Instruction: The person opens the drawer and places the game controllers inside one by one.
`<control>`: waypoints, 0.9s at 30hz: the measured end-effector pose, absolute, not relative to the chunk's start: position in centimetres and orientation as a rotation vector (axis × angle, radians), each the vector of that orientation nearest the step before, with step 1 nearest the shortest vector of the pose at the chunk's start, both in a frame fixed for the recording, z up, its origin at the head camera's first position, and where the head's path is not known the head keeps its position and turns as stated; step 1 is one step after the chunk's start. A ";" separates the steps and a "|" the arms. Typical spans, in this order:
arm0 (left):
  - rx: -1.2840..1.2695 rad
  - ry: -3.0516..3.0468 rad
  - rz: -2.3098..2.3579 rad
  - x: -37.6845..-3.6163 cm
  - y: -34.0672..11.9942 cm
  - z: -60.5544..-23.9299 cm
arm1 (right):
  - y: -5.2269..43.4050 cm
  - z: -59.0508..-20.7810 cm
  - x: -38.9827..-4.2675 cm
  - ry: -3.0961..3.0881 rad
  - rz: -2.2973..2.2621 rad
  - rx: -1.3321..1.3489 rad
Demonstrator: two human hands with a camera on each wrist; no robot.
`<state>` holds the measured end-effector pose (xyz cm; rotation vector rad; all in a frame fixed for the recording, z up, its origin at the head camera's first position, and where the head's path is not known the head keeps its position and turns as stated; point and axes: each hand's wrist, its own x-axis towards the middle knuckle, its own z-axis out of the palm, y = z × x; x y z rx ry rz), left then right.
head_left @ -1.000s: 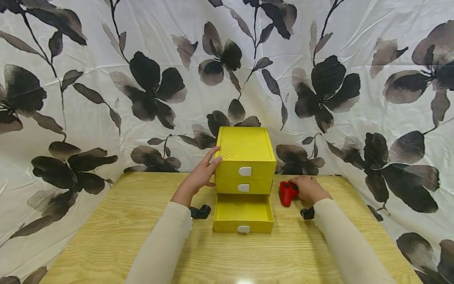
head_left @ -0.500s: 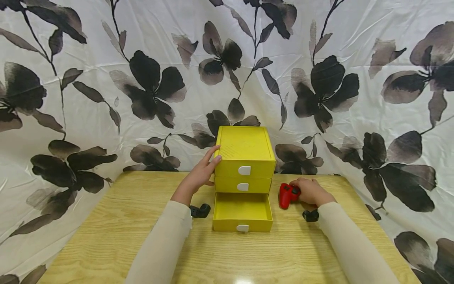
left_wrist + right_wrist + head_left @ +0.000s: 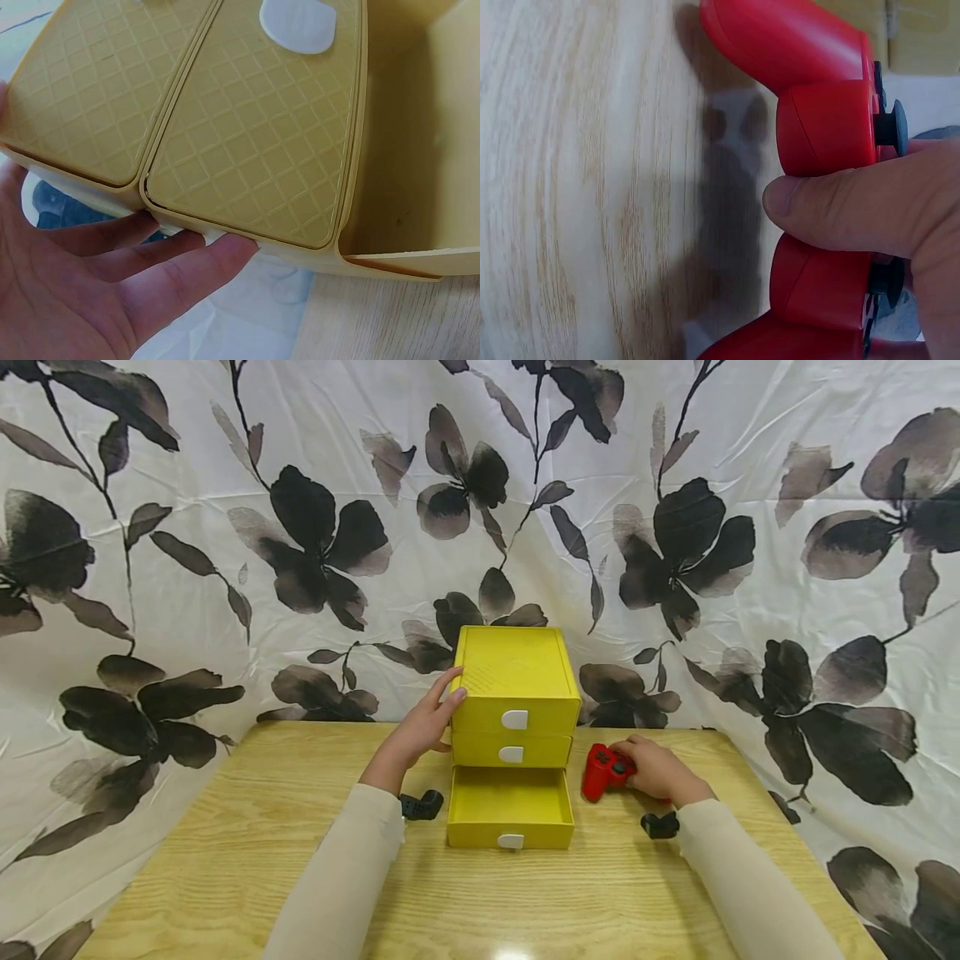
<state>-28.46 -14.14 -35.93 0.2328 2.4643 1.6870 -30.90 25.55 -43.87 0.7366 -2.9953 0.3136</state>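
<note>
Head view, red gamepad (image 3: 603,770) gripped in right hand (image 3: 656,768), beside open drawer (image 3: 510,808)

Behind everything we've got a white sheet (image 3: 750,460) printed with big dark flowers, hanging as a backdrop, and under it all a light wooden table (image 3: 225,860) with visible grain.

Both arms reach forward, left hand (image 3: 423,727) flat with straight fingers (right hand (image 3: 652,766) curled, gripping).

Right hand (image 3: 656,768) holds red controller (image 3: 603,771).
</note>
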 end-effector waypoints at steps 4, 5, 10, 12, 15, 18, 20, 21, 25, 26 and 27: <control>0.229 2.468 1.681 -28.4 -14.1 -35.8 | 25.4 -43.6 -30.3 -2.969 0.263 0.699; 0.229 2.467 1.682 -28.3 -14.1 -35.8 | 25.3 -43.5 -30.2 -2.963 0.256 0.689; 0.236 2.465 1.682 -28.4 -14.1 -35.8 | 25.0 -43.2 -29.6 -2.937 0.238 0.652; 0.240 2.469 1.679 -28.4 -14.2 -35.9 | 25.0 -43.1 -29.4 -2.930 0.231 0.638; 0.245 2.474 1.681 -28.4 -14.2 -35.9 | 25.0 -43.0 -29.0 -2.919 0.215 0.622; 0.249 2.476 1.681 -28.5 -14.3 -36.0 | 25.1 -42.8 -28.7 -2.905 0.211 0.607; 0.249 2.476 1.681 -28.6 -14.3 -36.0 | 25.1 -42.7 -28.3 -2.895 0.215 0.598; 0.250 2.475 1.681 -28.6 -14.3 -36.1 | 25.1 -42.6 -28.1 -2.888 0.218 0.596; 0.245 2.476 1.679 -28.7 -14.3 -36.1 | 24.9 -42.2 -27.3 -2.853 0.233 0.596; 0.246 2.477 1.678 -28.7 -14.3 -36.1 | 24.9 -42.1 -27.2 -2.842 0.234 0.598; 0.248 2.477 1.678 -28.6 -14.3 -36.0 | 24.9 -42.1 -27.0 -2.833 0.236 0.601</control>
